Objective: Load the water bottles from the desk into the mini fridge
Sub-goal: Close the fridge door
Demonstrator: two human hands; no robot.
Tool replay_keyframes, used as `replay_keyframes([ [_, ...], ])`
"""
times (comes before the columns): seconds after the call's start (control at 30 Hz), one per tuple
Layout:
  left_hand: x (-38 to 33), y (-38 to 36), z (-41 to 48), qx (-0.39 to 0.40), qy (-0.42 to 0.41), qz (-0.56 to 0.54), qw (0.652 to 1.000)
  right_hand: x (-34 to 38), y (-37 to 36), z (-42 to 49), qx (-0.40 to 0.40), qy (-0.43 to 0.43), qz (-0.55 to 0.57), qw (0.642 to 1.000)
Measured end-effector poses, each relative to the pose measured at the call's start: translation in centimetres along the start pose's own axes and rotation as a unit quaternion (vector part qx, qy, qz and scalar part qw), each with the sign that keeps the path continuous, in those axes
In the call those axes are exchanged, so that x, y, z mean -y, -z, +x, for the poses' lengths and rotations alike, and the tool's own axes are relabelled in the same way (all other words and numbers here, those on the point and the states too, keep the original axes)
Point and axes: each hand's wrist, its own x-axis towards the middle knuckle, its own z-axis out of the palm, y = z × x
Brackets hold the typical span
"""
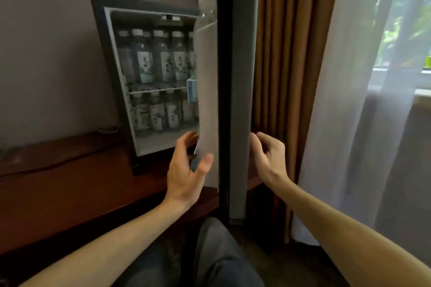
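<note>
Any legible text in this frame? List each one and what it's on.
Upper-shelf bottles: dark brush-style characters on the labels, too blurred to read.
Lower-shelf bottles: same kind of labels, too blurred to read.
Blue packet in the door: no legible print.
Nothing in this frame can be quoted.

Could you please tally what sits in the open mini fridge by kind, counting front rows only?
Upper-shelf water bottles: 5
Lower-shelf water bottles: 4
Door water bottle: 1
Pale blue box in the door: 1
Total: 11. More bottles stand behind these, too blurred to count.
</note>
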Motion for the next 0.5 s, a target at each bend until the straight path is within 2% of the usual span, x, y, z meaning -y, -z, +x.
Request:
replay_keyframes([
  [0.13,0.1,2.6,0.5,-0.032,0.01,0.026,0.999,0.4,-4.4,0.4,0.031,-0.023,0.023,0.999],
  [0.37,2.3,7.4,1.8,-0.09,0.047,0.088,0.991,0.9,-11.1,1.6,0.058,0.019,0.019,0.998],
  [0.5,4.2,8.7,3.2,-0.099,0.06,0.165,0.979,1.1,-14.2,2.8,0.073,0.026,-0.014,0.997],
])
